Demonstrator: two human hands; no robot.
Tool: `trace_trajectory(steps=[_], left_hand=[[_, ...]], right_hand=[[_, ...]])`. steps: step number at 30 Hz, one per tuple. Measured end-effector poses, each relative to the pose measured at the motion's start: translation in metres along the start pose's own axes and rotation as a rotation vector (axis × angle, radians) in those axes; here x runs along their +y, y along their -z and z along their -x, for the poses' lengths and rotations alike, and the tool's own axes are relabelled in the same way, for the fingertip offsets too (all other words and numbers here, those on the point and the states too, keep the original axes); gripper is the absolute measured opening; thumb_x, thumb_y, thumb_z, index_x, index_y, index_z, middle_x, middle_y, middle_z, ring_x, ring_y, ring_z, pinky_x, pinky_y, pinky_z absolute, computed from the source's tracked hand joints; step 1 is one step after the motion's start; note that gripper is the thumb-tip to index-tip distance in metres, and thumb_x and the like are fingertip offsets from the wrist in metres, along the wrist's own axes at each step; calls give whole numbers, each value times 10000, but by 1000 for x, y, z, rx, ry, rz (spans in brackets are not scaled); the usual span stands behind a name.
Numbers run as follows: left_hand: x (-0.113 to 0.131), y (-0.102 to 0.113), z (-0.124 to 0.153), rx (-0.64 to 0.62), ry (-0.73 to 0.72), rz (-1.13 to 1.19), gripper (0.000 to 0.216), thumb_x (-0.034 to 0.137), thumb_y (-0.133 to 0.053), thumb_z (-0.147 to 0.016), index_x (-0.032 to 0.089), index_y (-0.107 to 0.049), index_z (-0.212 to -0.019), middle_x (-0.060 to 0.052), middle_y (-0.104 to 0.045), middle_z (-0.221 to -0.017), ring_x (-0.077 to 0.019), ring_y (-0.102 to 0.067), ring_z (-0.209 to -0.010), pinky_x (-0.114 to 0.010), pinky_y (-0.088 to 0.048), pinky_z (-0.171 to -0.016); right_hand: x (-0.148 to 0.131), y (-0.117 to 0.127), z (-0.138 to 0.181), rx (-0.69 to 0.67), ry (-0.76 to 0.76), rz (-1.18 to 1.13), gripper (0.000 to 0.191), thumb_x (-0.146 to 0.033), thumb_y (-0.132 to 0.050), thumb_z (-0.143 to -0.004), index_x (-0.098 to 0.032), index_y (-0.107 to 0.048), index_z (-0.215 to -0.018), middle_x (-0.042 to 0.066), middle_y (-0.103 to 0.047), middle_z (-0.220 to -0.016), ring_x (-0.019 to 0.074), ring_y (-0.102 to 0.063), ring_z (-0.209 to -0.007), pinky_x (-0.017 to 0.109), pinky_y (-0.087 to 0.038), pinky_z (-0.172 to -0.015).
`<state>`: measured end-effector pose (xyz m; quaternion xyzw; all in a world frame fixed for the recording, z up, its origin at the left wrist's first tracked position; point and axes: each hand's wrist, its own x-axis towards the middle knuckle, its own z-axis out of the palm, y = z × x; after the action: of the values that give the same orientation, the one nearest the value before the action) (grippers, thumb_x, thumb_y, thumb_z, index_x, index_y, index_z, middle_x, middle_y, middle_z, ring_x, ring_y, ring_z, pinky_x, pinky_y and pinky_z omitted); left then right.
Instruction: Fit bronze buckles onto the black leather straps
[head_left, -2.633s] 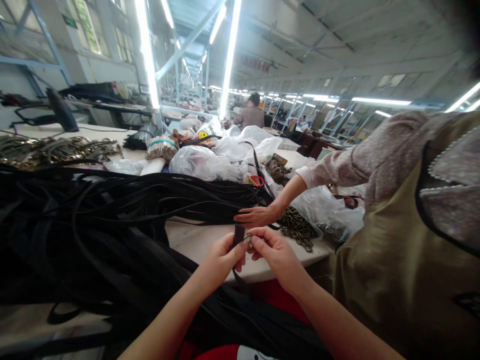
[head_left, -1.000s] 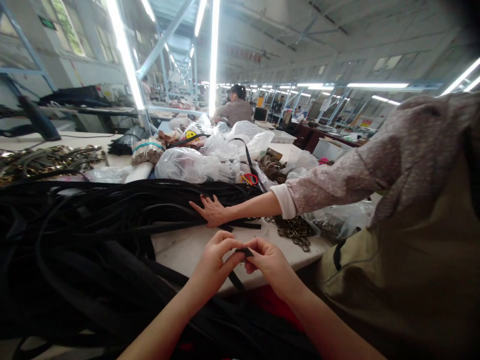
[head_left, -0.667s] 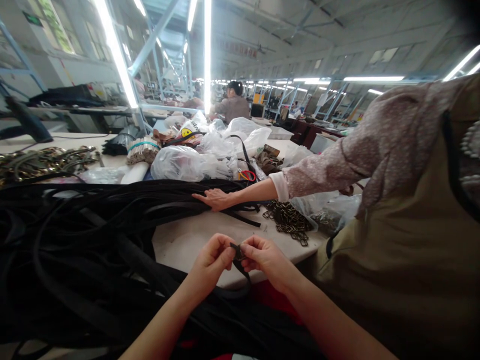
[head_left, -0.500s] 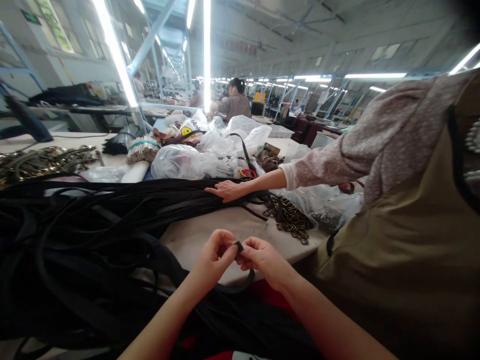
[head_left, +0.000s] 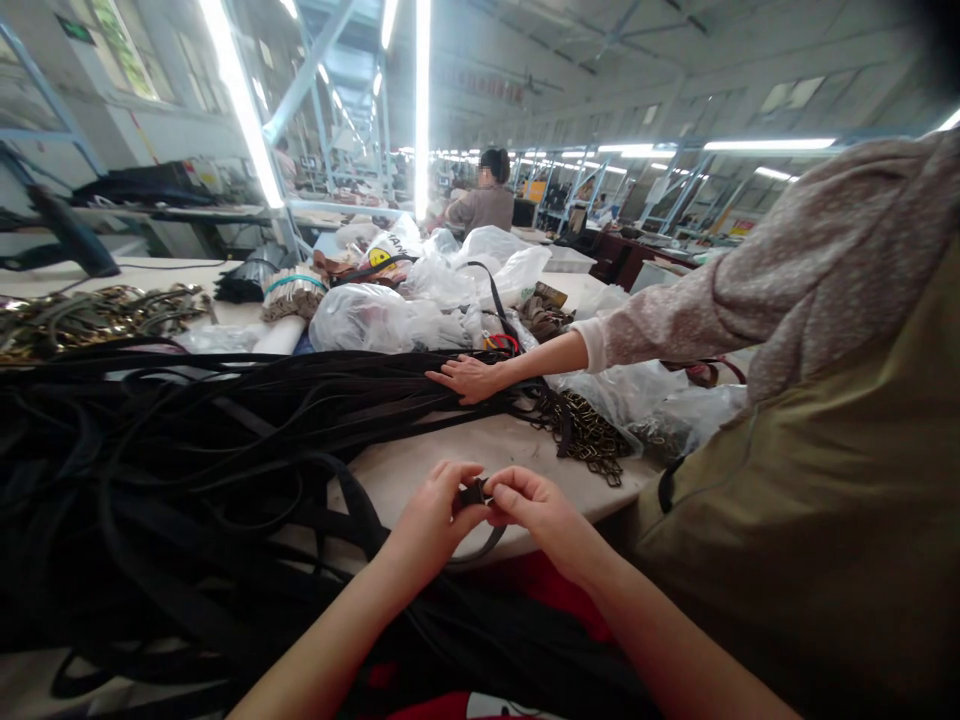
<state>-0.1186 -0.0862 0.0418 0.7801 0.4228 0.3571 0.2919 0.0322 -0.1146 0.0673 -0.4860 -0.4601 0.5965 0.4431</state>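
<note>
My left hand (head_left: 435,505) and my right hand (head_left: 534,508) meet over the table's near edge, both pinched on the end of a black strap (head_left: 475,493). The strap loops down below my hands toward my lap. Whether a small buckle sits on the strap end I cannot make out. A big tangle of black straps (head_left: 187,450) covers the left half of the white table (head_left: 480,450). A co-worker's hand (head_left: 469,378) rests flat on the far end of that pile.
A heap of metal buckles (head_left: 592,440) lies right of my hands. Plastic bags (head_left: 390,315) and red-handled scissors (head_left: 510,342) sit behind the straps. The co-worker in an olive apron (head_left: 810,520) stands close at my right. Another person (head_left: 484,200) works far back.
The co-worker's hand has slid right along the strap pile and drawn the straps toward the buckles. My hands stay pinched on the strap end, with its loop shorter below them.
</note>
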Motion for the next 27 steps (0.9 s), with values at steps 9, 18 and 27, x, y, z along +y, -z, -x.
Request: trace_trajectory(steps=[9,18,27], left_hand=[[26,-16,-4,-40,-105,-79,147,193,-561,-712,191,-505,-849,-1,-515,-886,-84,-492,-584,-228,-430,-582],[54,-34,-12,-131,-215,-10,151,226,-568,-689,192,-524,-829,-9,-531,-817,-128,-513,-687,-226,-414,-603],[85,-50,-4,-183,-256,6,120,249,-531,-722,207,-527,-834,-4,-576,-789,-133,-538,-646,-222,-407,-548]], right_hand=[[3,13,18,296,171,187,218,-303,-581,-698,-189,-478,-853,-43,-502,-658,108,-480,-604,231,-383,-575],[-7,36,60,500,263,334,201,-272,-589,-704,-201,-507,-873,-28,-533,-704,117,-511,-624,228,-403,-594],[-17,49,100,825,224,-64,323,-253,-699,-567,-221,-528,-838,-59,-511,-681,93,-504,-615,209,-436,-609]])
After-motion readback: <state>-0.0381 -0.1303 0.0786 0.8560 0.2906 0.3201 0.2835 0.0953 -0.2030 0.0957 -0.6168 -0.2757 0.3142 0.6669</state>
